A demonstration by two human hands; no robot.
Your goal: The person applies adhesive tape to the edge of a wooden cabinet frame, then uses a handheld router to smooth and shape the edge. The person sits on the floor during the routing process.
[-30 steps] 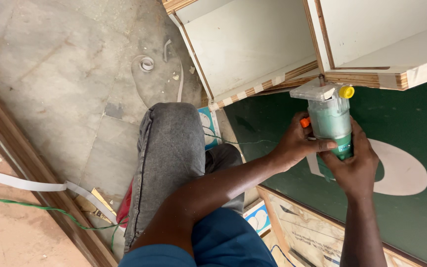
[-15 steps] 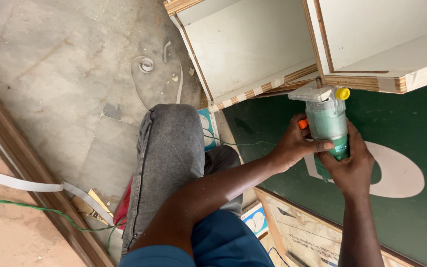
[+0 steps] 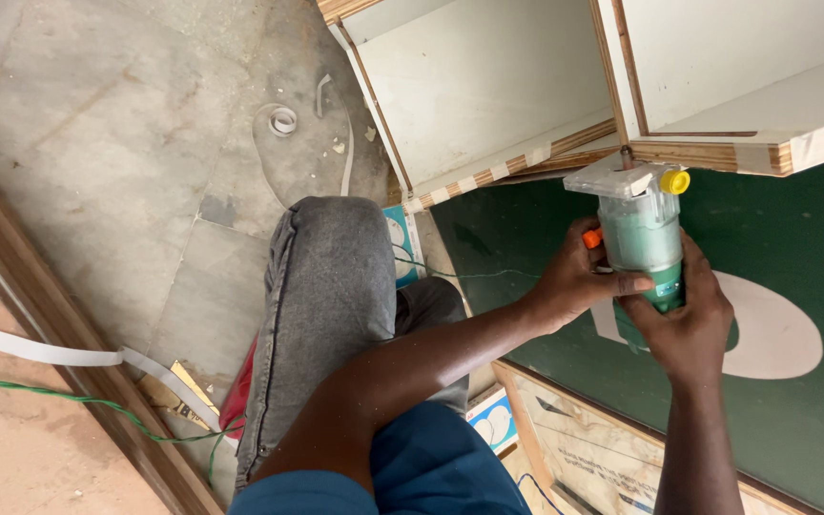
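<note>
Both my hands grip a green hand-held trimmer router (image 3: 643,236) with a clear base and a yellow knob. My left hand (image 3: 574,278) wraps its left side, thumb laid across the body near an orange button. My right hand (image 3: 687,319) holds the lower part of the body from the right. The router's clear base presses against the plywood edge (image 3: 708,153) of a white-faced cabinet panel (image 3: 488,86). The bit is hidden behind the base.
A green board with white shapes (image 3: 793,286) lies under the router. My bent knee in grey trousers (image 3: 321,305) is at centre. Grey stone floor (image 3: 97,143), a brown wooden strip (image 3: 59,324), white edge tape (image 3: 40,351) and a thin green cord (image 3: 69,396) lie on the left.
The router and both hands have shifted very slightly left along the plywood edge. The grip is the same.
</note>
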